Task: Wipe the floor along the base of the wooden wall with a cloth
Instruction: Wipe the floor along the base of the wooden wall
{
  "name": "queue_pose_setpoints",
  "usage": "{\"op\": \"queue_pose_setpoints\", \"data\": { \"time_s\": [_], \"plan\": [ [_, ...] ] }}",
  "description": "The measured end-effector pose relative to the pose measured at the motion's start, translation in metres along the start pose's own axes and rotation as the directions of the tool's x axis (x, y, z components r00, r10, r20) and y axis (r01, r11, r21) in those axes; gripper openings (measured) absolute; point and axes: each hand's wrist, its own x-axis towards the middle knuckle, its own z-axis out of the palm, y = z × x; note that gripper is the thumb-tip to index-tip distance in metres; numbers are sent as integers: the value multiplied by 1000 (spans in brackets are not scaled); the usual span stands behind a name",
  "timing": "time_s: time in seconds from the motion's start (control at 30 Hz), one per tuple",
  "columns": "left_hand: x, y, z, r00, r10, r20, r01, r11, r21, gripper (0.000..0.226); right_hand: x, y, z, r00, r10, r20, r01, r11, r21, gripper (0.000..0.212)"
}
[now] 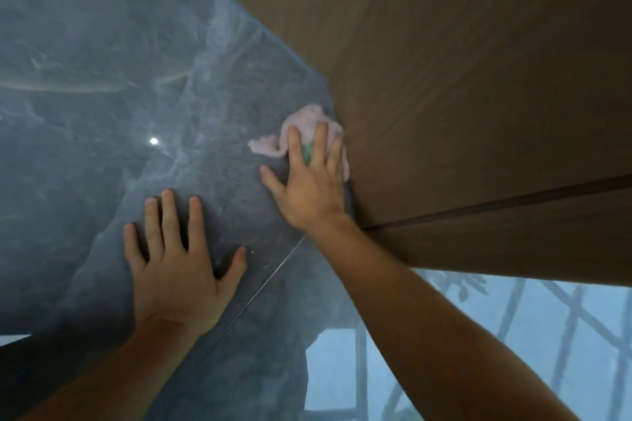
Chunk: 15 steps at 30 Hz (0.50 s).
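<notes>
Where floor meets wooden wall, glossy stone

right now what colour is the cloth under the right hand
Pale pink cloth, with a green patch showing between the fingers, seen in the head view.

Pink cloth, crumpled, flat on glossy grey floor, touching wooden wall base.

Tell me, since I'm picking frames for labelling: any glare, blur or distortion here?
Head view: dim, hazy and soft throughout; the glossy floor mirrors a bright light spot and window bars at lower right; wide-angle lens tilts the wall; the cloth under the right hand looks slightly blurred; the left hand is fairly sharp.
</notes>
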Motion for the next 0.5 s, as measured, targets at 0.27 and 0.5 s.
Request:
{"op": "queue_pose_setpoints", "data": {
  "time_s": [0.27,0.5],
  "plan": [
    [2,0,2,1000,-6,-31,5,1000,-19,93,64,-11,-13,996,-57,-66,52,996,-66,57],
    [2,0,0,999,-2,-47,1,1000,-25,94,-161,37,2,984,-119,134,135,983,-121,70]
  ]
}}
